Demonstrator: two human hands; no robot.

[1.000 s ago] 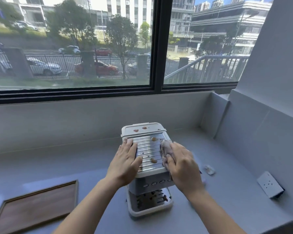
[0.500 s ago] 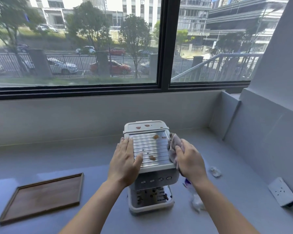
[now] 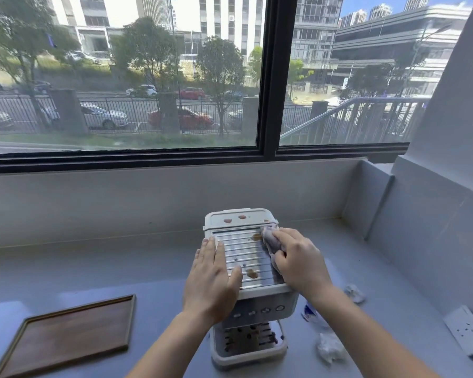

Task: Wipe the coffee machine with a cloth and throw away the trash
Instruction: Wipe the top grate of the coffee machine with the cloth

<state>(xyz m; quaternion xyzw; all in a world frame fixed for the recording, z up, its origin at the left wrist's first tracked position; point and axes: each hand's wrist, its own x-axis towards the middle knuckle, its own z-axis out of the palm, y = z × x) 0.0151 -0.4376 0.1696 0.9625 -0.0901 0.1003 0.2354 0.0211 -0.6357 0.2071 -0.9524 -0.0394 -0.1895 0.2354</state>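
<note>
Left hand (image 3: 210, 279): flat, fingers straight, pressed on the left edge of the coffee machine (image 3: 262, 309) top, steadying it.
Right hand (image 3: 298, 260): fingers curled round the cloth (image 3: 269, 238), pressing it on the far right corner of the grille (image 3: 243, 255).
Counter (image 3: 120, 268): grey, below the window; carries all items listed.
Wooden tray (image 3: 71, 336): near left, well apart from the machine.
Machine: white, upright, mid-counter, under both hands.
Trash (image 3: 329, 347): crumpled white scraps and a blue-and-white wrapper (image 3: 310, 315) on the counter just right of the machine; not yet picked up.
Stains (image 3: 252, 273): brown blots; one near the grille front, one touching the cloth, more on the lid behind.
Stroke: probably best drawn along the ribs so the cloth reaches the grooves, with the left hand braced against tipping and a clean fold turned out for each blot.
Writing: none legible; the wrapper print is too small to read.
</note>
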